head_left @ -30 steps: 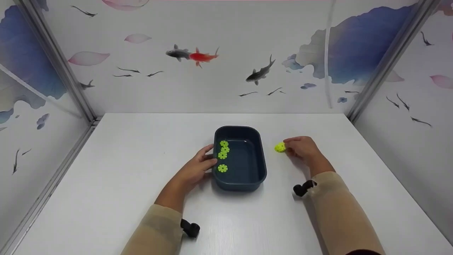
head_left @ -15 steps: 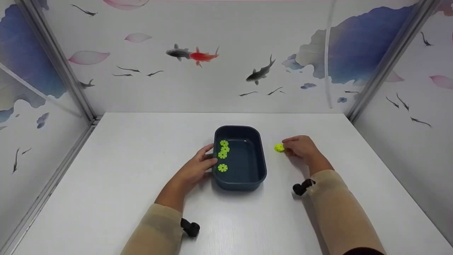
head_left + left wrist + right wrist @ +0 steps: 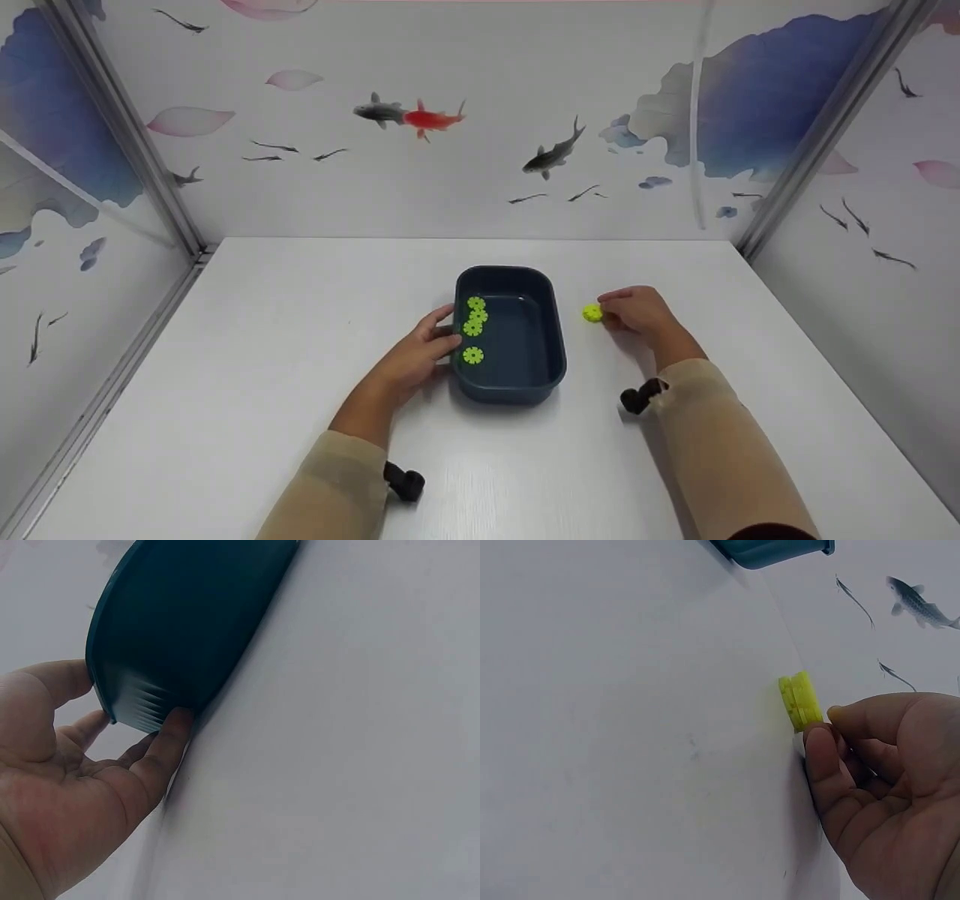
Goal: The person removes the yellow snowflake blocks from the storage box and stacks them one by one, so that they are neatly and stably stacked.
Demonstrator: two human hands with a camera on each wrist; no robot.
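In the head view, a dark blue-green plastic box [image 3: 525, 352] stands on the white table. Several yellow-green notched snowflake discs [image 3: 473, 355] lie along its left inner side. My left hand [image 3: 412, 356] holds the box by its left wall; in the left wrist view the thumb touches the rim and other fingers meet the ridged outer wall. To the right of the box, my right hand [image 3: 637, 311] pinches yellow-green snowflake discs [image 3: 800, 701], low over the table. At least two seem stacked face to face; the fingertips hide part of them.
A white back wall [image 3: 300, 195] printed with fish and petals rises behind the table [image 3: 262, 337]. Side walls with metal corner posts [image 3: 817, 135] stand left and right. Each sleeve carries a small black wrist device [image 3: 405, 484].
My right hand has shifted very slightly and the discs in it sit at a slightly different tilt. The left hand and the box stay put.
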